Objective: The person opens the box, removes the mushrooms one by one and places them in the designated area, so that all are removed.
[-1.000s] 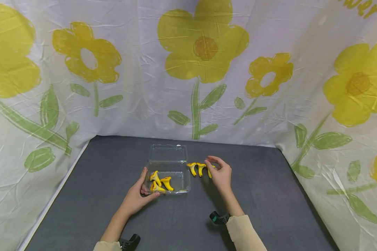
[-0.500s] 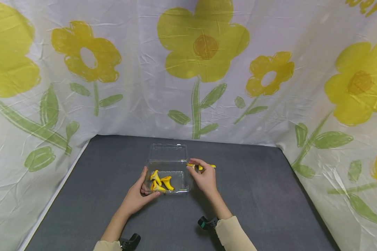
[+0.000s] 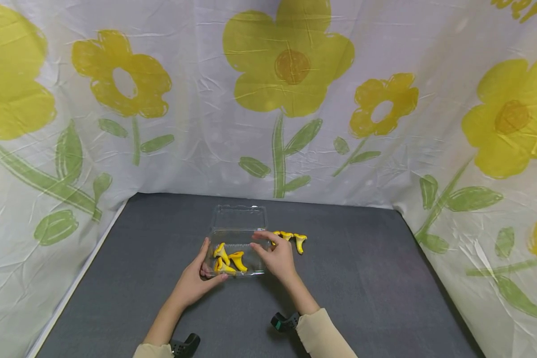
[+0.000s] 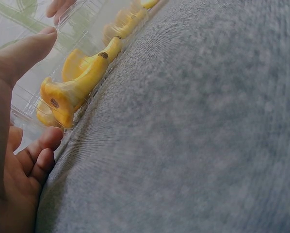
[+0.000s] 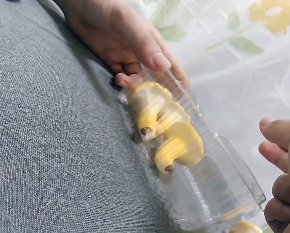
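Note:
A clear plastic clamshell box (image 3: 254,254) sits on the table with its lid (image 3: 240,218) folded back. Inside, toward the left, lie three yellow chanterelle-like mushrooms (image 3: 238,261). My left hand (image 3: 198,279) holds the box by its near left corner, thumb along the front and fingers at the left side. Over the right side of the box hovers my right hand (image 3: 278,257), thumb and index finger apart with nothing visible between them. In the right wrist view, the thumb and fingers of that right hand (image 5: 283,170) are beside the clear wall.
Just right of the box, three more yellow mushrooms (image 3: 300,242) lie in a row, partly hidden by the right hand. Dark grey cloth (image 3: 362,283) covers the table. A white curtain (image 3: 197,149) with printed flowers hangs behind and at both sides.
My right hand has moved left, from the rightmost mushroom in the row, past the others, to the right side of the box. My left hand and the box stay in place.

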`<state>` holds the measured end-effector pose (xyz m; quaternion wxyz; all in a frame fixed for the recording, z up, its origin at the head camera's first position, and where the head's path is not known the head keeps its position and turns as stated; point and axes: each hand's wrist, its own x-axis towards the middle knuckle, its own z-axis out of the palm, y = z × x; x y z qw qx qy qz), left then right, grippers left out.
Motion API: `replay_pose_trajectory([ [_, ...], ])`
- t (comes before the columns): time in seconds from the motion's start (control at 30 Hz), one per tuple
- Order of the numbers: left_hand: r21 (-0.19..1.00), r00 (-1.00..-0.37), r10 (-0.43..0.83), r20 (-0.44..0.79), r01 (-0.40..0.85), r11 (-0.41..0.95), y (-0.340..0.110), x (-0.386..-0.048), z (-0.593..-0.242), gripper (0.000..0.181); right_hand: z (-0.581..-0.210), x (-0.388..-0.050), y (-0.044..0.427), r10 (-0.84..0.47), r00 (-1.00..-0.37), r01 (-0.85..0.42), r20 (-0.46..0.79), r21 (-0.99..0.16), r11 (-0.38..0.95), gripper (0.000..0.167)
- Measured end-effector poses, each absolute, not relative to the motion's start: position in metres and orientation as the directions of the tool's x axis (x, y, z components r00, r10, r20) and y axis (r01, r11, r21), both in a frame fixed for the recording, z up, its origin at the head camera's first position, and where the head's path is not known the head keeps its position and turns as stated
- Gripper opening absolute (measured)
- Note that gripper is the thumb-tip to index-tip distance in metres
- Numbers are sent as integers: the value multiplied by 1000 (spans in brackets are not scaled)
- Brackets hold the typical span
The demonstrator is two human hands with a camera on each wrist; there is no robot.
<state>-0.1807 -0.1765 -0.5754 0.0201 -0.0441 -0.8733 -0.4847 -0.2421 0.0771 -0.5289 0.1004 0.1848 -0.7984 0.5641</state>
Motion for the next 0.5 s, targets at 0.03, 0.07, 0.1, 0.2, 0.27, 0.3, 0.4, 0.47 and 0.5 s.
replay_pose_trajectory([
  [0.03, 844, -996, 60, 72, 93, 528, -176, -180, -576, 120, -530, -242, 77, -182, -914, -402, 363, -867, 295, 31],
  [0.07, 845, -996, 61, 67, 89, 528, -176, -180, -577, 120, -531, -241, 77, -180, -916, -397, 357, -868, 297, 30],
  [0.1, 844, -996, 63, 64, 88, 528, -176, -179, -577, 120, -531, -241, 77, -181, -918, -393, 353, -871, 296, 29],
  [0.2, 846, -996, 65, 68, 92, 525, -176, -179, -578, 120, -532, -241, 77, -185, -920, -390, 347, -866, 313, 28],
  [0.27, 846, -995, 64, 81, 102, 523, -176, -179, -578, 120, -530, -242, 77, -195, -919, -390, 342, -860, 328, 28],
  [0.3, 846, -994, 62, 88, 107, 523, -176, -180, -578, 119, -530, -243, 77, -201, -920, -388, 337, -858, 336, 28],
  [0.4, 843, -993, 65, 96, 115, 525, -176, -180, -577, 119, -529, -242, 77, -216, -925, -374, 313, -850, 370, 29],
  [0.47, 840, -993, 71, 90, 114, 530, -176, -180, -577, 120, -529, -242, 78, -220, -930, -362, 295, -844, 396, 27],
  [0.5, 841, -993, 75, 88, 114, 529, -176, -180, -577, 120, -530, -241, 78, -223, -931, -358, 288, -838, 412, 27],
])
